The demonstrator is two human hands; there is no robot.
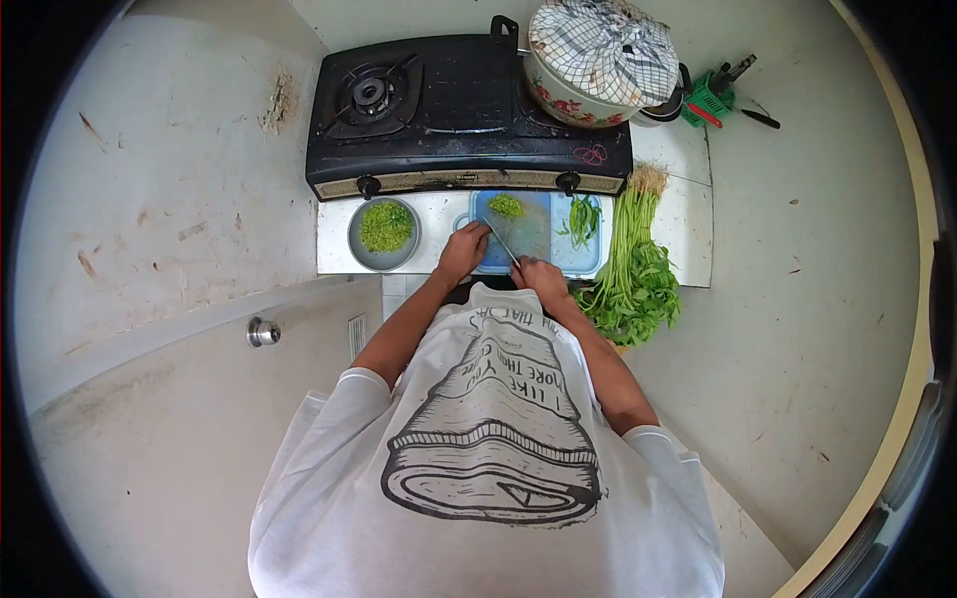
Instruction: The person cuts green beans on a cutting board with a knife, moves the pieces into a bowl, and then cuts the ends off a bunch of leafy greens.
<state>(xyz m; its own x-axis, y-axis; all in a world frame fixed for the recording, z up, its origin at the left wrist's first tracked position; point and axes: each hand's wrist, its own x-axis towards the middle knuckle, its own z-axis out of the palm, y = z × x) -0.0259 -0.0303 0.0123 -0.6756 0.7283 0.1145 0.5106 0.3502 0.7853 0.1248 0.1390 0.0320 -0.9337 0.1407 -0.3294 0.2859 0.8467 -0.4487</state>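
Note:
My right hand is closed around the handle of a knife, close to the front edge of a blue cutting board. The blade slants up and left across the board. At the board's left side, my left hand has its fingers bent together beside the blade's tip; whether they touch the blade or pinch something is too small to see. A small heap of chopped green stalks lies just beyond the blade. Some loose green leaves rest on the board's right part.
Left of the board stands a grey bowl of chopped greens. A big leafy bunch with roots lies at the right, overhanging the counter's front. Behind is a black gas stove with a cloth-covered pot; a green basket holds utensils.

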